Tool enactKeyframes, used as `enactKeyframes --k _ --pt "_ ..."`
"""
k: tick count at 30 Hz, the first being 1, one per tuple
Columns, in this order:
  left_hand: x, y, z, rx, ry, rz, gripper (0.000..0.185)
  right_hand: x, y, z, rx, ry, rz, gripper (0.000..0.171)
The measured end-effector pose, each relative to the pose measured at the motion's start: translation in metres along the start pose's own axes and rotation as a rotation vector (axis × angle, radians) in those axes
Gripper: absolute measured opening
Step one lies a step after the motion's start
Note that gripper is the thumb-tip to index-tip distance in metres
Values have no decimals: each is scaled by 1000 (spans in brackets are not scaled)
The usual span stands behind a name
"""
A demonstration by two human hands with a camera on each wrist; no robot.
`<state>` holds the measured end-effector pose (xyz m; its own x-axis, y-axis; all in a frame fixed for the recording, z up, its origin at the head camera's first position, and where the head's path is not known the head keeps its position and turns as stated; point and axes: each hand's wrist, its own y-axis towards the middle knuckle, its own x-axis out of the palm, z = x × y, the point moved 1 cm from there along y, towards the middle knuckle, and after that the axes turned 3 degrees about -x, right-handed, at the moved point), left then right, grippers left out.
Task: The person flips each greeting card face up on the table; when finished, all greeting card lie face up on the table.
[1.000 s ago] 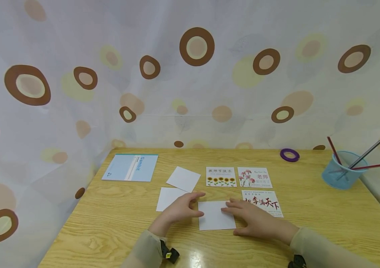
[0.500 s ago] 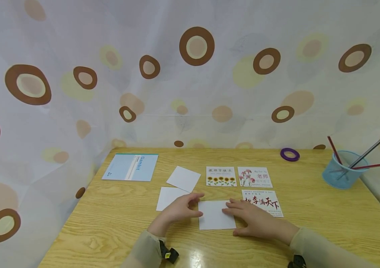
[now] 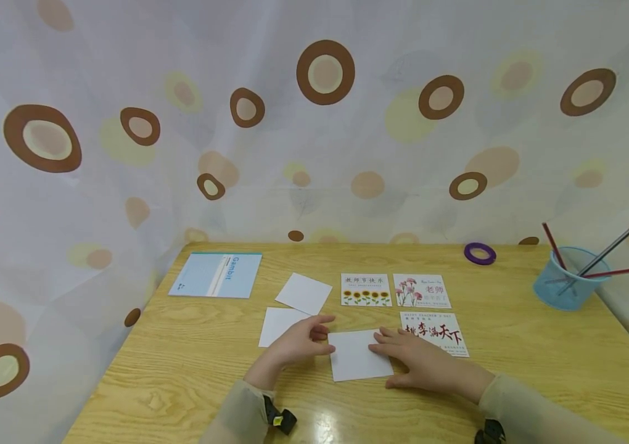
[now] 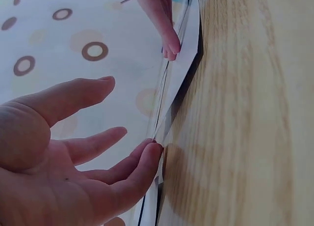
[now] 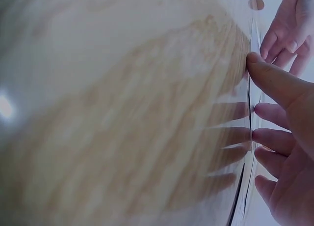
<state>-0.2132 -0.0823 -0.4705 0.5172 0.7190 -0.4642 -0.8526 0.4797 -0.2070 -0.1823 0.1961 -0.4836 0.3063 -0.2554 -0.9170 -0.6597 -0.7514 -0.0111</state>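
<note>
A white blank card [image 3: 354,361] lies between my hands in the head view, slightly turned. My left hand [image 3: 296,343] is at its left edge, fingers loosely bent and thumb apart. In the left wrist view, two fingertips of that hand [image 4: 98,172] meet the end of the white card [image 4: 186,59], which shows a dark shadow beneath. My right hand [image 3: 422,362] has its fingertips on the card's right part. Its thumb [image 5: 274,81] touches the wooden surface at the near side. The right hand partly covers a card with red Chinese characters [image 3: 442,336].
Two more white cards [image 3: 303,293] lie left of centre. Behind are a sunflower card [image 3: 366,290] and a pink-flower card [image 3: 422,291]. A light blue notebook [image 3: 217,274], a purple ring [image 3: 480,253] and a blue mesh cup [image 3: 564,287] with pencils stand farther out on the table.
The white card between my hands has turned slightly counterclockwise, its right side shifting a little to the right. Both hands stay almost in place; the head view has tilted slightly.
</note>
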Motion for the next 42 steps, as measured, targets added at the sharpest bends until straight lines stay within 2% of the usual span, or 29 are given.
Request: enactKeyframes --k 6,15,22,26,33,42 --pt "-1 0 -2 -8 -126 6 63 -1 0 -1 14 24 -12 66" --pt "1 0 -2 -58 -392 -25 62 -1 -1 -2 8 19 -4 56" --pt "4 1 -4 -67 -322 7 59 2 1 1 29 32 -12 53" --pt "4 2 -6 -67 -314 24 58 1 1 1 34 39 -13 55" --pt "5 3 -8 -70 -348 35 57 -2 0 1 21 26 4 55" --pt "4 2 -5 -49 -407 31 55 -4 -2 1 48 84 4 54"
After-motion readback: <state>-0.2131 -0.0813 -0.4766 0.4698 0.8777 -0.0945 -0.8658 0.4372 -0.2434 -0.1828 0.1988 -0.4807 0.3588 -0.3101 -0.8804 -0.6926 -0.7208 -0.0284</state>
